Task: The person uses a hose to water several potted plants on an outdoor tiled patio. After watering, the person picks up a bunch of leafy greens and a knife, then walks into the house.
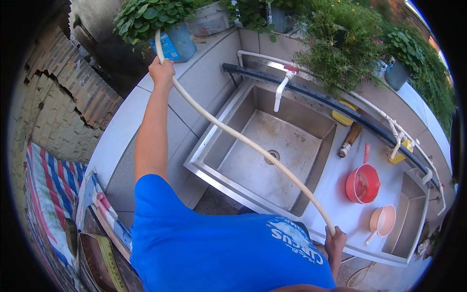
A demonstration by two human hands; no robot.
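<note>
A cream flexible hose [233, 133] runs in a long curve above the sink basin [273, 153]. Up at the left, my left hand [161, 73] grips it close to its upper end, with the arm stretched out. That end rises in front of a leafy green plant [151, 14] in a blue plastic container [181, 42]. Low at the right, my right hand [335, 239] is closed around the hose beside the sink's front edge. Beyond that hand the hose is hidden. The steel basin holds no visible water, and its drain [272, 157] shows under the hose.
A white tap [280, 91] with a red handle juts over the basin. On the steel counter are a red dipper [363, 184], a pink dipper [383, 221] and a wooden-handled brush-like tool [350, 139]. Potted flowers [339, 47] line the tiled wall. Striped tarpaulin [54, 189] lies at left.
</note>
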